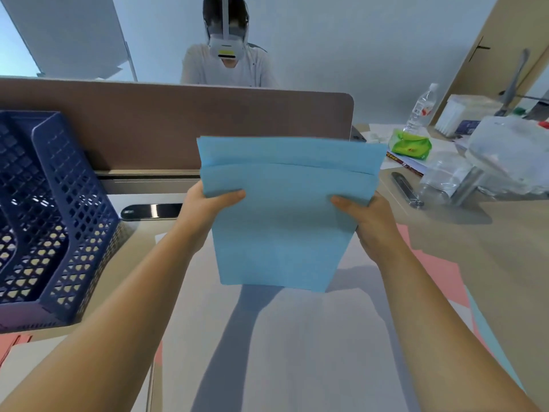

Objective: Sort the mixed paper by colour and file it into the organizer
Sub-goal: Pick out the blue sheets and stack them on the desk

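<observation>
Head view shows both hands holding a small stack of blue sheets (285,215) up off the surface (475,263), roughly over its middle and just in front of the brown divider panel (178,126) that runs along the far edge. The left hand (208,209) pinches the stack's left edge, thumb on the near face and the other fingers hidden behind the paper; the right hand (368,221) does the same on the right edge. The sheets are not squared up — at least two top edges show, one stepped above the other — so the stack looks as if it needs tapping even before it is filed. The dark blue lattice organizer (50,221) stands at the left edge of the surface, well apart from the stack, and as far as its walls let one see, nothing blue lies in it; whether any compartment already holds paper cannot be told. Under the arms lies white paper (297,337), with pink sheets (436,272) showing beyond it toward the right and near the front left corner, and a strip of pale blue at the right. By this reckoning the blue is gathered but not filed, and the white and pink remain to be dealt with — the task seems well short of finished.
</observation>
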`<state>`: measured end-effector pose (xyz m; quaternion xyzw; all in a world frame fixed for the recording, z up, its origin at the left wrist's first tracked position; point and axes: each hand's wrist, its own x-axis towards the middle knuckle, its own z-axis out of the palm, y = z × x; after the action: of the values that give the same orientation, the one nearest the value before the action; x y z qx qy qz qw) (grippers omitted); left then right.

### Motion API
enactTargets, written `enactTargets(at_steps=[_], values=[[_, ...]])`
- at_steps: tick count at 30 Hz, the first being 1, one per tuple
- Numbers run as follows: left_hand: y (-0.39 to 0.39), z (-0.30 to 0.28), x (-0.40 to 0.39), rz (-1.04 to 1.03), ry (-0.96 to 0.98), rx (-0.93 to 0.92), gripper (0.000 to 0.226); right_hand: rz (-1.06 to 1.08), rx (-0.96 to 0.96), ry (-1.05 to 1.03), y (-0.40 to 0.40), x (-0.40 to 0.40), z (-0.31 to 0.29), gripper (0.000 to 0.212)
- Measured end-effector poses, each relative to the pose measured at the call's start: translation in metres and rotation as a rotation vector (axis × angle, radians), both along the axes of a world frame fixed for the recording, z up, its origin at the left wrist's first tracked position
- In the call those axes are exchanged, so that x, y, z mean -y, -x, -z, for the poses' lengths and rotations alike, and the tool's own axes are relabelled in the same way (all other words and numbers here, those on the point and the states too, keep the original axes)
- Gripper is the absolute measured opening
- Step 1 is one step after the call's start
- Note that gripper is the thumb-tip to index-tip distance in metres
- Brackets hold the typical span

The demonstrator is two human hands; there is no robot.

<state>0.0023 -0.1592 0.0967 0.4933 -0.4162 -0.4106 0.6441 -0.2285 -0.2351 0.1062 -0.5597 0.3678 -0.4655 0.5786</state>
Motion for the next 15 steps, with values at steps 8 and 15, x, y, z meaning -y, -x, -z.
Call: enactTargets(at_steps=[8,15], values=[[0.006,-0.006,0.002,-0.103,-0.022,-0.003,0.028,0.023,-0.019,-0.042,-0.015,0.002,-0.006,0.021],[-0.002,-0.003,-0.007,-0.113,-0.043,-0.012,0.038,-0.026,-0.051,-0.017,-0.017,0.005,-0.012,0.022]])
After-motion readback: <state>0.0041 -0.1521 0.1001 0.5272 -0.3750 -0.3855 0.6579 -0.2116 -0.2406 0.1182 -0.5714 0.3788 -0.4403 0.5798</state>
